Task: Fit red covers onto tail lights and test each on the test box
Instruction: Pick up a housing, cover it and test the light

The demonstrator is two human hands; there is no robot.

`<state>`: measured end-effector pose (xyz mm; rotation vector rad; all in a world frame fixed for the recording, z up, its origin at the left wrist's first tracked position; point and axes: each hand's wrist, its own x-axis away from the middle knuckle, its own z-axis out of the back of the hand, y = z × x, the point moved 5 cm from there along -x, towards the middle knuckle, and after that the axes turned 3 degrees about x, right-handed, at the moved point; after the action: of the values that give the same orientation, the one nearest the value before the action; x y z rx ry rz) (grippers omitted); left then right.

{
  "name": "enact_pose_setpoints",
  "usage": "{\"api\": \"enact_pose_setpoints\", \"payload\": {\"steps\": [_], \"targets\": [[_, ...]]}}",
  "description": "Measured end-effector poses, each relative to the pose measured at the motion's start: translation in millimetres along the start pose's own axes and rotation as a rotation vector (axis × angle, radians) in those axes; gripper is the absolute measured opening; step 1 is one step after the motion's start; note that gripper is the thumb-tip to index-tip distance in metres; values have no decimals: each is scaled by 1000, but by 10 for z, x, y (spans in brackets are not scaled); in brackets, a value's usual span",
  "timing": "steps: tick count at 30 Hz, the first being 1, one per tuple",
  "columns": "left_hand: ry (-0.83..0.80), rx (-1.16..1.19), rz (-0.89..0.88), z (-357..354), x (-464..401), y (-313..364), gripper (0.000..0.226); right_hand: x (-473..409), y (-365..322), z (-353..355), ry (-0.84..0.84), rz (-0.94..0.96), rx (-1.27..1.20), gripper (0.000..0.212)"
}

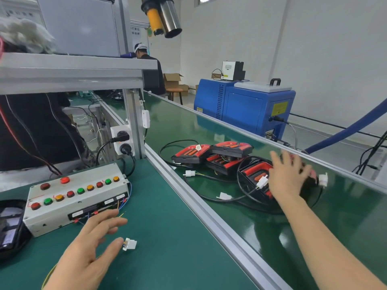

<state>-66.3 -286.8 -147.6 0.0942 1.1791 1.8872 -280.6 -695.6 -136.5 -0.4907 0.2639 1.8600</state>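
Test box (pixel 77 197): white metal case lying on the green bench mat (pixel 167 237), left of the aluminium rail (pixel 209 214) that divides the bench from the conveyor belt (pixel 314 237). Two rows of round buttons in red, green and amber across its top; thin coloured wires leave its front face.

White connector (pixel 129 244): small plastic plug lying on the mat in front of the test box, just beside the left thumb tip.

Left hand (pixel 92 243): over the mat, fingers spread and loosely extended, holding nothing; whether the thumb touches the connector cannot be told.

Tail lights, group of three (pixel 211 153): black housings with red covers, piled together on the conveyor belt, one resting on top of another, black leads looping around them, a white plug (pixel 189 173) lying on the belt just in front.

Tail light, nearest (pixel 255 174): red and black, on the belt to the right of the group, ringed by its black cable, a white plug (pixel 262 182) lying on it.

Right hand (pixel 289 174): stretched out over the belt, fingers wide and straight, palm down over the right part of the nearest tail light; motion-blurred, contact not certain.

Blue machine (pixel 247 107): stands on the floor beyond the belt.

Second person (pixel 148 68): at the far end of the line, back turned.
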Motion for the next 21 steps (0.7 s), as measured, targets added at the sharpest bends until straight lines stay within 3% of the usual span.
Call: {"api": "enact_pose_setpoints", "payload": {"steps": [2, 4, 8, 11, 15, 19, 21], "targets": [[-2, -14, -11, 6, 4, 21, 62, 11, -135, -100, -54, 181, -61, 42], [5, -11, -7, 27, 8, 17, 63, 13, -6, -178, -158, 57, -230, 32], [19, -8, -2, 77, 18, 6, 65, 143, 484, -282, -105, -307, -205, 69], [4, -11, 4, 78, 24, 22, 66, 159, 591, -272, -135, -375, -162, 75], [-16, -34, -11, 80, 28, 68, 64, 165, 322, -161, -215, -275, -46, 64], [-27, -79, -12, 70, 36, 108, 56, 272, -232, 222, -5, -67, -158, 36], [-23, -82, 18, 77, 40, 103, 47, 366, -537, 451, 61, 56, -239, 33]]}}
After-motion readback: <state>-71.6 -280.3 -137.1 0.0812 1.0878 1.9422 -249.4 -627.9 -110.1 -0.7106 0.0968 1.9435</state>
